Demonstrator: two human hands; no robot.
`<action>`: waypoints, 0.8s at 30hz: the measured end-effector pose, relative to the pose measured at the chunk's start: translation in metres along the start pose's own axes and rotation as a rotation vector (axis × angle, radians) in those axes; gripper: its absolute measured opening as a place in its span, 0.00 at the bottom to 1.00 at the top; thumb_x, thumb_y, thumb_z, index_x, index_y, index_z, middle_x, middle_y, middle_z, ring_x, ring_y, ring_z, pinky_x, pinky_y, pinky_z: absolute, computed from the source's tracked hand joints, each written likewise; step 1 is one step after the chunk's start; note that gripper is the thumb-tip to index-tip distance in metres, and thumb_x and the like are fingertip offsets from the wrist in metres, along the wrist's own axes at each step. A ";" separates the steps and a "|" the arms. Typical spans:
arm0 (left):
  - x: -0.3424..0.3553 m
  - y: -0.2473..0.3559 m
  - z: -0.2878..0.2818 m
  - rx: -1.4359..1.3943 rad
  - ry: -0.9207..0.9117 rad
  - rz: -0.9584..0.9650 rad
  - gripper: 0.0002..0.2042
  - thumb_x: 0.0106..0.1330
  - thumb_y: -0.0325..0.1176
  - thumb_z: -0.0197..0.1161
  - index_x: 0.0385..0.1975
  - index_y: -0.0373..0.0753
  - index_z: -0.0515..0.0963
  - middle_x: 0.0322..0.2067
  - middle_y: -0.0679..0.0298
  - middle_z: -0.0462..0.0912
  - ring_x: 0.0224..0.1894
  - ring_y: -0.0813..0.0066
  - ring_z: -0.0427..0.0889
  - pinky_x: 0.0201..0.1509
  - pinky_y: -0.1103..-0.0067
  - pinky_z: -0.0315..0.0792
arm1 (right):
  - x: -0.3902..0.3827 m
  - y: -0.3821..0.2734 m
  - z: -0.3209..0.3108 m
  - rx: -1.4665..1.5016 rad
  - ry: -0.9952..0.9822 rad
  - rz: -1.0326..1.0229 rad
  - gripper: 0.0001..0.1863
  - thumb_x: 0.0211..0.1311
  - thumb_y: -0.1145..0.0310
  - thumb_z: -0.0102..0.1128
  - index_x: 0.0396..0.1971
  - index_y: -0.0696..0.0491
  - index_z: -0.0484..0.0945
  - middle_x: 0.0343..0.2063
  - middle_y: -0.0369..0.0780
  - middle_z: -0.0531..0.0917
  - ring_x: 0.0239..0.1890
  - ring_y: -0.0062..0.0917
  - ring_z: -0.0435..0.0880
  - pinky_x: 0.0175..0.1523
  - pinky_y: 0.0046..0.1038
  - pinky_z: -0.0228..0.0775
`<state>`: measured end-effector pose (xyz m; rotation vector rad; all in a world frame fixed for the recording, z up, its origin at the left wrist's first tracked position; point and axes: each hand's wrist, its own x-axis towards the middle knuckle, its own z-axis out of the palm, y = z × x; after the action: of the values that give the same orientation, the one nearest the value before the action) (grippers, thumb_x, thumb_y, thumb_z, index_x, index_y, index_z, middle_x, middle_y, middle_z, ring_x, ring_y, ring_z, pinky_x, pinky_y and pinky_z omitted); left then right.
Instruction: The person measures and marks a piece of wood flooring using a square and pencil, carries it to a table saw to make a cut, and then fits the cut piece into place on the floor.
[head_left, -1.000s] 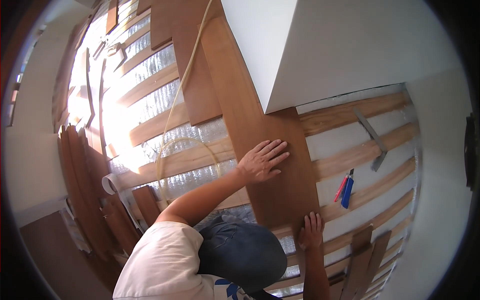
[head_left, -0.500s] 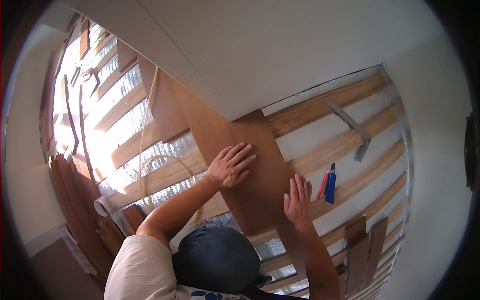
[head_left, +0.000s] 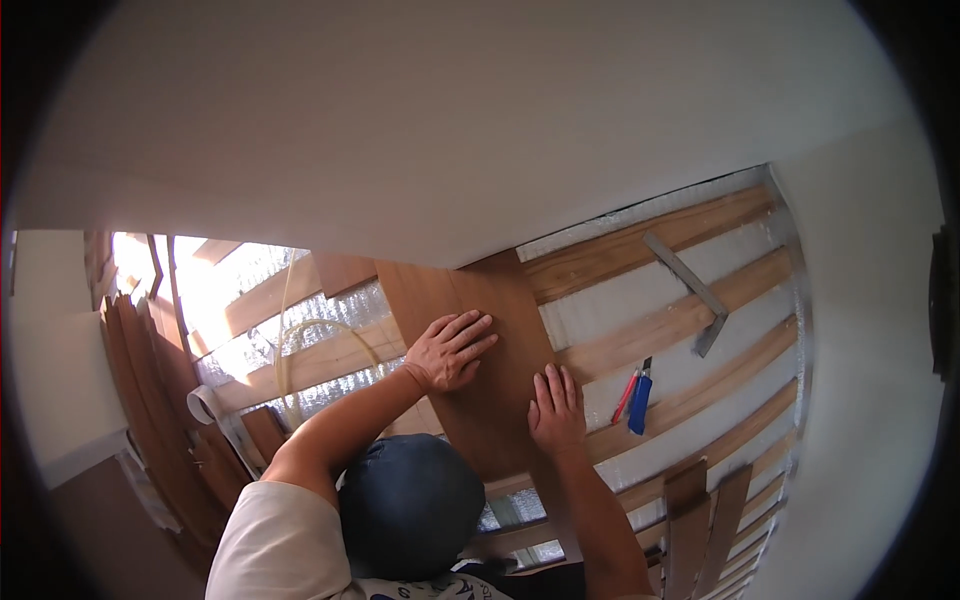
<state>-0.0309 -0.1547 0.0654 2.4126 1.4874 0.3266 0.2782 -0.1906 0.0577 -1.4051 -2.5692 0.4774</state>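
A wide reddish-brown floor plank [head_left: 500, 300] lies across pale wooden battens, its far part running up to the white wall's corner. My left hand [head_left: 450, 352] lies flat on the plank's face, fingers stretched toward the right. At the plank's right edge rests my right hand [head_left: 557, 410], its fingers extended and pointing away from me. Neither hand grips anything. To the right of that hand, a blue utility knife [head_left: 640, 402] and a red pencil-like stick [head_left: 625, 396] lie side by side. Farther off, a metal try square [head_left: 690, 285] lies over the battens.
White walls [head_left: 450, 130] rise ahead and at right. Silvery foil shows between battens [head_left: 680, 325]. Stacked brown planks [head_left: 150, 390] stand at left near a pale hose [head_left: 283, 350]. Loose plank pieces [head_left: 688, 525] lie at lower right. A dark blue rounded shape [head_left: 412, 508] covers the lower middle.
The view has shifted, with the wall covering more at upper left. My right hand has moved left, closer against the plank's edge. My left hand stays flat on the plank.
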 end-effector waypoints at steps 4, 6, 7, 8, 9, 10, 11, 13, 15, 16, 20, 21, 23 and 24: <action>0.003 0.001 0.002 -0.015 0.008 0.033 0.28 0.64 0.40 0.66 0.67 0.50 0.79 0.74 0.61 0.71 0.76 0.61 0.67 0.78 0.61 0.62 | 0.004 0.002 -0.004 0.029 0.045 -0.017 0.26 0.70 0.63 0.57 0.66 0.53 0.76 0.71 0.48 0.72 0.72 0.51 0.69 0.75 0.54 0.62; 0.000 0.001 0.004 -0.010 0.019 0.001 0.27 0.63 0.39 0.66 0.66 0.49 0.80 0.74 0.61 0.71 0.76 0.61 0.68 0.78 0.61 0.62 | 0.006 -0.002 -0.009 0.058 0.032 0.010 0.27 0.69 0.63 0.57 0.66 0.53 0.76 0.71 0.48 0.73 0.72 0.50 0.69 0.75 0.54 0.62; 0.001 0.002 0.005 -0.015 0.016 0.015 0.27 0.63 0.39 0.66 0.66 0.49 0.80 0.74 0.61 0.71 0.76 0.61 0.68 0.78 0.61 0.62 | 0.007 -0.001 -0.009 0.062 0.037 0.001 0.27 0.69 0.63 0.57 0.66 0.53 0.76 0.71 0.47 0.73 0.72 0.49 0.70 0.75 0.53 0.62; 0.002 0.001 0.005 -0.018 0.025 0.015 0.27 0.63 0.39 0.66 0.65 0.49 0.80 0.74 0.61 0.72 0.76 0.61 0.68 0.78 0.61 0.62 | 0.007 -0.001 -0.010 0.066 0.041 -0.009 0.27 0.69 0.64 0.57 0.67 0.53 0.76 0.71 0.47 0.73 0.72 0.49 0.70 0.75 0.53 0.62; 0.003 0.003 0.006 -0.020 0.035 0.012 0.27 0.62 0.38 0.65 0.65 0.49 0.80 0.73 0.61 0.72 0.76 0.61 0.67 0.78 0.61 0.62 | 0.005 0.001 -0.012 0.062 0.042 0.003 0.27 0.69 0.64 0.57 0.67 0.53 0.76 0.71 0.47 0.73 0.72 0.49 0.70 0.75 0.53 0.62; 0.001 0.002 0.004 -0.014 0.029 0.026 0.27 0.63 0.38 0.65 0.65 0.48 0.79 0.74 0.61 0.71 0.77 0.61 0.67 0.78 0.60 0.61 | 0.005 0.000 -0.011 0.053 0.039 0.003 0.27 0.68 0.64 0.57 0.66 0.53 0.76 0.71 0.47 0.72 0.73 0.48 0.70 0.75 0.53 0.62; 0.000 0.001 0.004 -0.009 0.025 0.030 0.27 0.63 0.38 0.65 0.65 0.48 0.79 0.74 0.61 0.71 0.77 0.61 0.67 0.78 0.60 0.61 | 0.006 -0.002 -0.011 0.044 0.034 0.001 0.27 0.67 0.64 0.58 0.66 0.53 0.76 0.71 0.47 0.72 0.73 0.48 0.69 0.75 0.52 0.62; 0.001 0.001 0.005 -0.003 0.019 0.028 0.28 0.63 0.38 0.65 0.66 0.48 0.79 0.74 0.60 0.70 0.77 0.61 0.66 0.79 0.60 0.60 | 0.006 -0.002 -0.010 0.029 0.045 0.002 0.27 0.67 0.64 0.58 0.66 0.52 0.76 0.71 0.45 0.72 0.73 0.47 0.69 0.76 0.52 0.61; -0.003 0.000 0.004 0.002 0.015 0.028 0.28 0.64 0.38 0.65 0.67 0.47 0.78 0.75 0.60 0.69 0.78 0.60 0.65 0.79 0.60 0.59 | 0.006 -0.004 -0.008 0.014 0.052 -0.007 0.27 0.67 0.63 0.58 0.66 0.51 0.76 0.72 0.44 0.72 0.73 0.46 0.69 0.76 0.51 0.61; -0.002 0.000 0.003 -0.001 0.022 0.038 0.28 0.64 0.38 0.65 0.67 0.47 0.78 0.75 0.60 0.69 0.78 0.60 0.65 0.79 0.60 0.59 | 0.005 -0.004 -0.008 0.011 0.057 -0.001 0.27 0.67 0.63 0.58 0.66 0.51 0.76 0.72 0.44 0.72 0.73 0.45 0.69 0.76 0.51 0.61; -0.005 -0.001 0.002 -0.003 0.059 0.046 0.26 0.65 0.38 0.64 0.66 0.46 0.79 0.74 0.60 0.71 0.78 0.61 0.65 0.78 0.60 0.60 | 0.004 -0.006 -0.006 -0.016 0.068 -0.017 0.27 0.67 0.63 0.59 0.66 0.51 0.76 0.71 0.45 0.72 0.73 0.46 0.69 0.77 0.52 0.60; -0.007 -0.002 0.002 -0.011 0.065 0.051 0.26 0.65 0.38 0.64 0.65 0.46 0.80 0.73 0.60 0.71 0.78 0.61 0.65 0.78 0.60 0.61 | 0.005 -0.007 -0.004 -0.024 0.071 -0.018 0.27 0.66 0.63 0.59 0.66 0.51 0.76 0.72 0.45 0.72 0.73 0.46 0.69 0.77 0.52 0.60; -0.009 -0.002 0.002 -0.019 0.099 0.049 0.25 0.65 0.38 0.64 0.64 0.46 0.80 0.73 0.60 0.72 0.77 0.61 0.66 0.77 0.60 0.62 | 0.005 -0.009 -0.006 -0.020 0.058 -0.020 0.28 0.66 0.63 0.60 0.66 0.51 0.75 0.72 0.45 0.71 0.74 0.46 0.68 0.77 0.52 0.59; -0.009 -0.003 0.001 -0.022 0.104 0.051 0.25 0.65 0.38 0.64 0.64 0.46 0.80 0.73 0.60 0.72 0.77 0.61 0.66 0.77 0.61 0.62 | 0.006 -0.010 -0.006 -0.006 0.047 -0.010 0.29 0.65 0.63 0.60 0.67 0.51 0.75 0.73 0.44 0.70 0.74 0.46 0.67 0.77 0.53 0.59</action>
<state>-0.0375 -0.1617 0.0627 2.4540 1.4579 0.4837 0.2691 -0.1890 0.0664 -1.3886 -2.5417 0.4305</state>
